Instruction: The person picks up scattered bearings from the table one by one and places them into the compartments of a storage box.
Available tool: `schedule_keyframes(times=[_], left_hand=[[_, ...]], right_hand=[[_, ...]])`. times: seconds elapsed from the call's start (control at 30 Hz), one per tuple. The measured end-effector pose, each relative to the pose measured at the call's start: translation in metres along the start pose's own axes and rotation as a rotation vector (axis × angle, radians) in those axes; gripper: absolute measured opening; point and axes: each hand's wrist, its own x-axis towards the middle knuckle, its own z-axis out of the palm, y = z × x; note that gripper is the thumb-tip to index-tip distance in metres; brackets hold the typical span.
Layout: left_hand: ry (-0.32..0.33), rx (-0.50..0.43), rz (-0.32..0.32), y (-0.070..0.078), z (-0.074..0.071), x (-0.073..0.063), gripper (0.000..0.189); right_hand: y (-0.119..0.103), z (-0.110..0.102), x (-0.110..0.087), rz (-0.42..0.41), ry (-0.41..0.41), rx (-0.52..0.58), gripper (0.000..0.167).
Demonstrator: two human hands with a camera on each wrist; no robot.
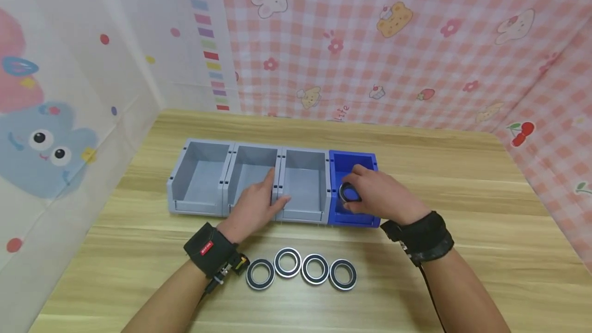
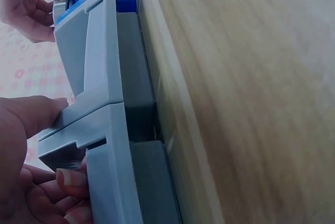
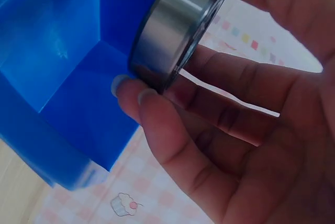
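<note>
At centre-left, the left hand (image 1: 253,200) straddles the wall between the second and third grey bins (image 1: 199,207), thumb opposite curled fingers. Four bearings (image 1: 304,269) lie lower centre. Right of centre, a fifth bearing (image 3: 170,28) – tilted, shiny-banded, dark-faced – is pinched by the right hand (image 1: 381,194) at the blue bin (image 1: 356,220)'s mouth: seemingly mid-transfer (which way, I can't tell), probably calling for clearance from the walls.

Head view: bright, soft, even light; faint shadow on bench (image 1: 462,189) beside right forearm (image 1: 467,287). Left wrist view: dimmer, bluish, bench grain blurred. Right wrist view: dim; pale glare on blue bin (image 3: 60,51), bright highlight along metal bearing (image 3: 170,25).
</note>
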Motion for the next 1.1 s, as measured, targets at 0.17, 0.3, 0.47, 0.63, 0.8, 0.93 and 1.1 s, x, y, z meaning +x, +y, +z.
schedule_keyframes(times=[0.17,0.3,0.47,0.63,0.8,0.93,1.1], left_hand=[[0.009,0.004,0.009,-0.001,0.001,0.0,0.077],[-0.001,0.006,0.007,0.0,0.002,0.0,0.077],[0.002,-0.004,0.01,0.0,0.002,0.001,0.078],[0.026,-0.008,0.034,-0.002,0.002,0.0,0.078],[0.037,0.0,0.051,-0.004,0.003,0.001,0.076],[0.033,-0.002,0.044,-0.004,0.003,0.001,0.077],[0.029,-0.012,0.029,-0.004,0.003,0.0,0.079]], right_hand=[[0.002,0.002,0.005,0.029,-0.026,0.006,0.049],[0.004,0.004,0.008,0.043,-0.039,0.012,0.049],[0.007,0.007,0.013,0.055,-0.058,0.001,0.048],[0.01,0.008,0.017,0.067,-0.066,-0.013,0.047],[0.012,0.012,0.021,0.078,-0.084,-0.021,0.047],[0.012,0.015,0.025,0.089,-0.097,-0.027,0.047],[0.012,0.017,0.028,0.085,-0.105,-0.035,0.046]])
